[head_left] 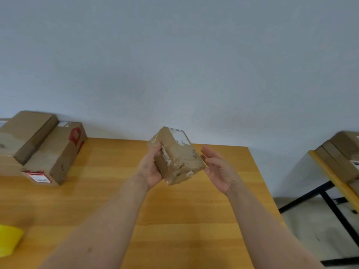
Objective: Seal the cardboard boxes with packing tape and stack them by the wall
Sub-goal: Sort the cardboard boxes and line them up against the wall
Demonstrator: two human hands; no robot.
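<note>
A small brown cardboard box point(175, 158), wrapped in glossy clear tape and bearing torn white label scraps, hangs tilted at centre, gripped by the left hand point(150, 168). At nine o'clock from it, larger boxes point(52, 152), one printed red, lie stacked against the wall. At three o'clock, more boxes point(342, 152) sit piled.

Wooden worktop point(174, 220) carries boxes point(56, 152) at ten o'clock by the wall point(174, 65) and a yellow object point(8, 239) at eight o'clock, cut off
</note>
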